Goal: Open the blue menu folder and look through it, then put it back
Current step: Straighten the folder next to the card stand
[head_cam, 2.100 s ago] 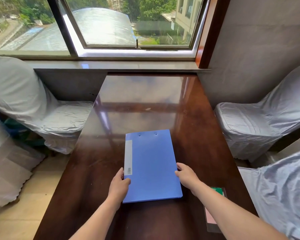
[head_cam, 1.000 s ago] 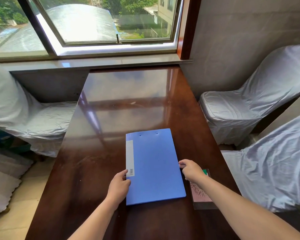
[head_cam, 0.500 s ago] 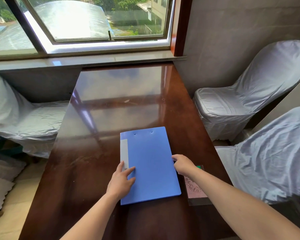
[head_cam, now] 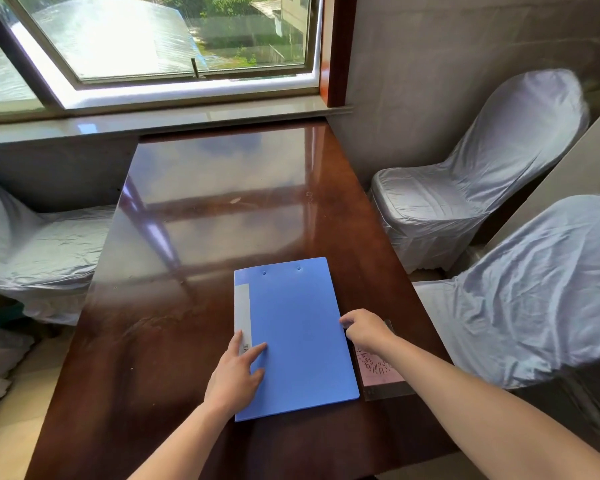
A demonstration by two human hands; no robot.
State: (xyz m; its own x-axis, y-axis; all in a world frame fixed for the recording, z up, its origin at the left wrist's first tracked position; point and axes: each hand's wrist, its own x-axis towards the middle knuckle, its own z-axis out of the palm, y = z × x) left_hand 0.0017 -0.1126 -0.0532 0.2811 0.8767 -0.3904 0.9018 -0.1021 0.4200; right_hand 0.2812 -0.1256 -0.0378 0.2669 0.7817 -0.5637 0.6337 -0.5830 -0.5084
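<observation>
Leftmost, a chair draped in a silvery-white fabric cover (head_cam: 39, 244) sits beside the long glossy dark-brown wooden table (head_cam: 194, 237), under the large glass window with its dark frame (head_cam: 160, 46). Sky and window bars are mirrored in the tabletop's far half, which lies bare up to the grey stone sill.

Nearer the person, the left hand (head_cam: 236, 375) lies flat with spread fingers on the lower left part of the flat blue plastic menu folder (head_cam: 298, 334); its fingertips reach the white label strip (head_cam: 242, 313) that runs along the folder's left edge. This hand grips nothing; it only presses down. The folder is closed and lies flat on the near half of the table, a little right of the middle, long side pointing toward the window, with two small rivets near its far edge.

At the folder's right edge, about halfway along, the right hand (head_cam: 366, 329) has its fingers curled against the cover edge; whether they are pinching it or only touching cannot be told. Just beside that edge, partly under the right wrist, rests a pink card printed with a code in a clear stand (head_cam: 378, 372). Beyond the table's right side stand two more chairs in silvery fabric covers (head_cam: 482, 188), against the grey wall.
</observation>
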